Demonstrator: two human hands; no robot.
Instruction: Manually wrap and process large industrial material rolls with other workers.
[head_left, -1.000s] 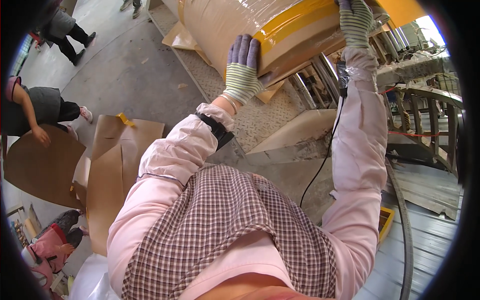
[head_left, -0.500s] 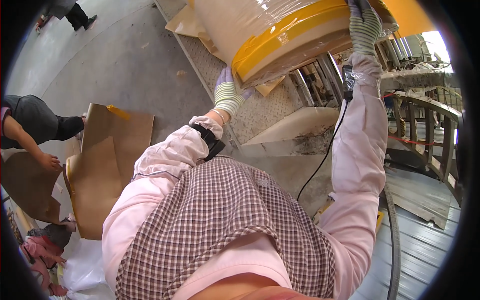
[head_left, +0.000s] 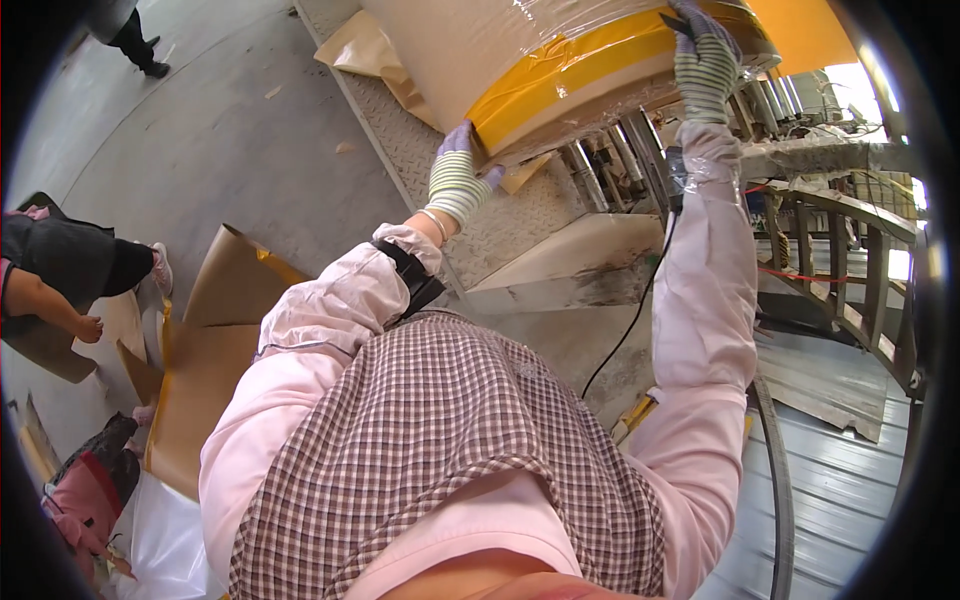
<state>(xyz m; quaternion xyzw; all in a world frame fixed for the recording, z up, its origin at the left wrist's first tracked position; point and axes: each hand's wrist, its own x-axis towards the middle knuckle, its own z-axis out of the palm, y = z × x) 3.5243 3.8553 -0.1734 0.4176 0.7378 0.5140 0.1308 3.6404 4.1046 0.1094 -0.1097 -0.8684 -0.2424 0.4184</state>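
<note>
left hand (head_left: 459,188) spread, thumb wide, against the wrapped roll (head_left: 440,60); right hand (head_left: 706,78) stretched forward at the yellow tape (head_left: 570,72), dark object (head_left: 677,25) there, grip impossible to tell!

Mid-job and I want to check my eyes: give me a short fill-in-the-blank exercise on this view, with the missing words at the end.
1. The left hand, at the edge of the wrapped roll, wears a glove with a ____ pattern.
2. The right hand lies over a band of tape coloured ____.
3. A black cable runs down from a small device at the person's ____ wrist.
4. The person's apron has a ____ pattern.

Missing words: striped; yellow; right; checked.
</note>
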